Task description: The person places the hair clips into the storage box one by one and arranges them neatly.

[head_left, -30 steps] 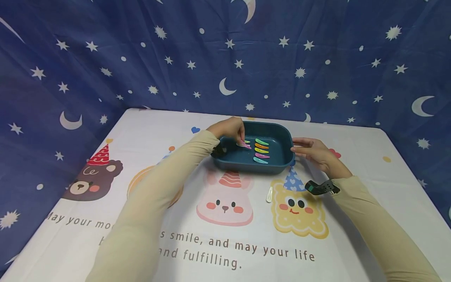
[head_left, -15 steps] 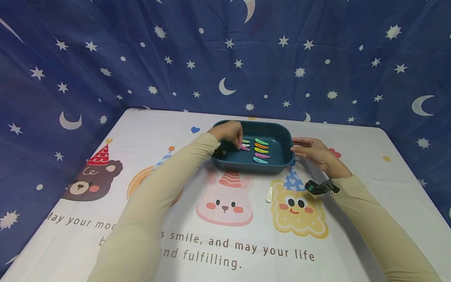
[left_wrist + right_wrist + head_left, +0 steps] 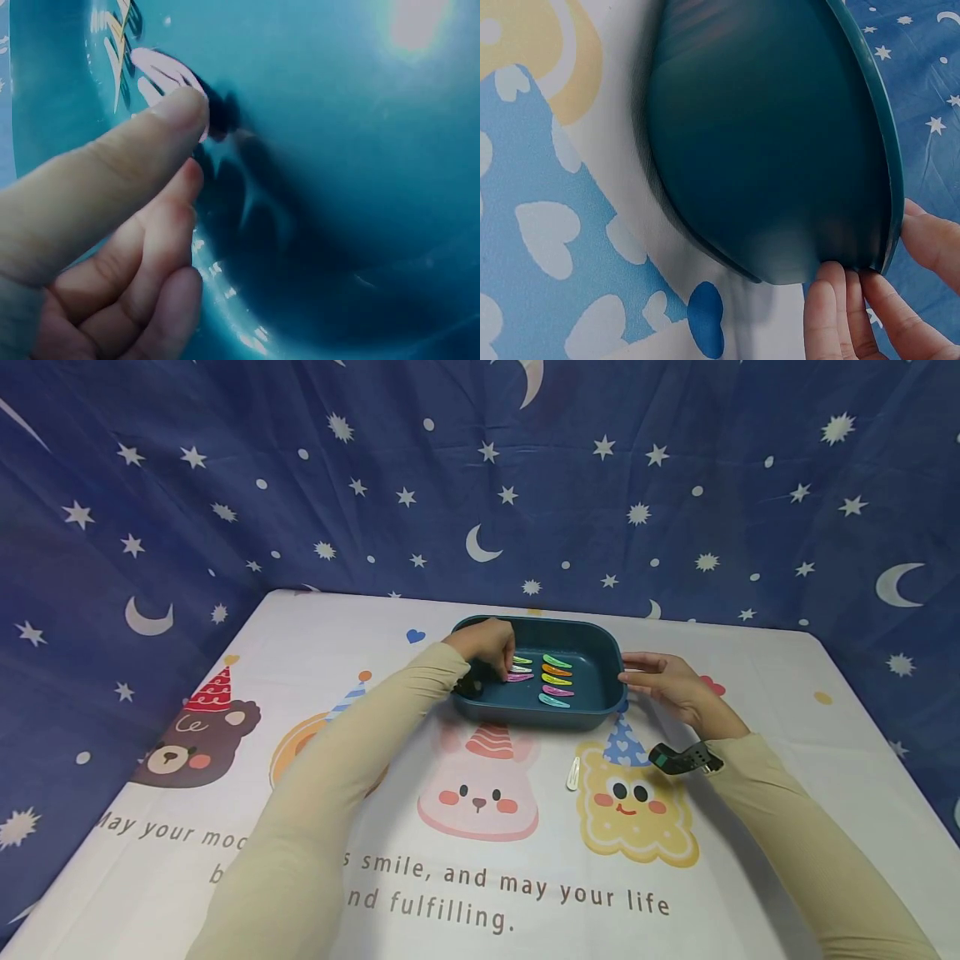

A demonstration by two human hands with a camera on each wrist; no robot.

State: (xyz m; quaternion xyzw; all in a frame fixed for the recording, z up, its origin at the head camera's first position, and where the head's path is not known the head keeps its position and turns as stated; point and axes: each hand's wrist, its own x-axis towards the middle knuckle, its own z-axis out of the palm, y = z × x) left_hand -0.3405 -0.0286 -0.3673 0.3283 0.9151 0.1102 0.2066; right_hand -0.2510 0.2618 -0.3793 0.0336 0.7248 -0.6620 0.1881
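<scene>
My left hand (image 3: 491, 643) reaches into a dark teal plastic tub (image 3: 540, 718) and pinches the end of a pink hair clip (image 3: 520, 677) low over the tub's floor. In the left wrist view, the thumb covers part of that pink clip (image 3: 161, 66). Just behind it lie a white clip and a yellow-green clip (image 3: 523, 660), partly hidden by the fingers. To their right, several clips form a column, among them an orange clip (image 3: 557, 670) and a light blue clip (image 3: 554, 702). My right hand (image 3: 667, 685) grips the tub's right end, thumb at the rim, fingers against the wall.
A white hair clip (image 3: 573, 774) lies outside the tub on the printed white tablecloth (image 3: 555, 935), beside the biscuit drawing. A dark blue starry curtain (image 3: 420, 443) hangs behind the table. A black wrist strap (image 3: 684, 760) is on the right wrist.
The left hand has come slightly down and left with the pink clip, which now lies nearly level below the white one. The right hand stays at the tub's end.
</scene>
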